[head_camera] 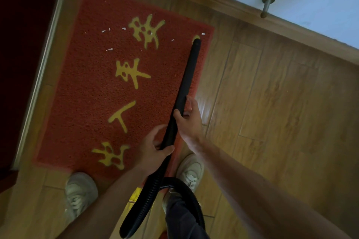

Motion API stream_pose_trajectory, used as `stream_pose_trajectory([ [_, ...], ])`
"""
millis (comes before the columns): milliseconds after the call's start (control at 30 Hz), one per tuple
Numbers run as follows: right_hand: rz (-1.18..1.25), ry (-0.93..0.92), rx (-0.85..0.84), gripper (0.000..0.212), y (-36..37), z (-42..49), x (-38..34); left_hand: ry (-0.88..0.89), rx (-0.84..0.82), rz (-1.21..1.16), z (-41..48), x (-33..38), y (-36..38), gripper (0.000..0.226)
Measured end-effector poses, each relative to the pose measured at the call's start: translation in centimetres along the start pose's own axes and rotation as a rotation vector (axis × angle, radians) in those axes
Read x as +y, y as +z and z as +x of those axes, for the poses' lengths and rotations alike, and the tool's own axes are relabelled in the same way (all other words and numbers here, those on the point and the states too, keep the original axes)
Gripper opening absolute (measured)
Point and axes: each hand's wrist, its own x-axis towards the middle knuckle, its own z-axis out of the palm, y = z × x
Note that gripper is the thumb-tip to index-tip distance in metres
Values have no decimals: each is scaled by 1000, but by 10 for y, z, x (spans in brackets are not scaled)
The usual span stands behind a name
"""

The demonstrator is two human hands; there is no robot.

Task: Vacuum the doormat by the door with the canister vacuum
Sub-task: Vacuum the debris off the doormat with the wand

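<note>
A: Ahead of both grips: black wand (187, 75), angled out to its open tip (196, 41) at the far right corner of the red doormat (87, 83). Can't tell whether touching the pile or just above it.

B: Grip state?

A: Right hand (189, 120) forward, wrapped round the wand mid-length, thumb on the left side, fingers curled round the right. Left hand (155, 147) just behind, closed round the rear end near the joint with the ribbed hose (153, 186). Both clamped tight, nothing else held.

B: Why two hands?

A: Probably front one for steering the tip, rear one for carrying hose weight and setting the angle. No floor head seen, so needs aiming at each bit.

B: Mat position?

A: Left of and beyond the grips, flat on the wood floor (272, 103), long edge beside the dark door (19, 44). Grips above its near right part.

B: Left to do?

A: White scraps (109, 49) scattered beyond the grips, left of the tip; one just past the tip. Judged unfinished; next sweep likely leftward.

B: Risks?

A: Hose looping back beneath the grips, between the shoes (191, 170); possible snag. Canister not in view.
</note>
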Motion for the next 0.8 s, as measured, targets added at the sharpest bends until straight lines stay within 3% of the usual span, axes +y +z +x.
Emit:
stream_pose_trajectory([
  [133,9,78,-49,55,-10,19,-1,-11,-8,21,9,14,6,57],
  [300,-52,17,35,53,-19,30,-9,-4,-13,15,18,31,14,54],
  [800,-39,42,-37,57,-14,30,-4,-48,11,-9,9,32,11,53],
])
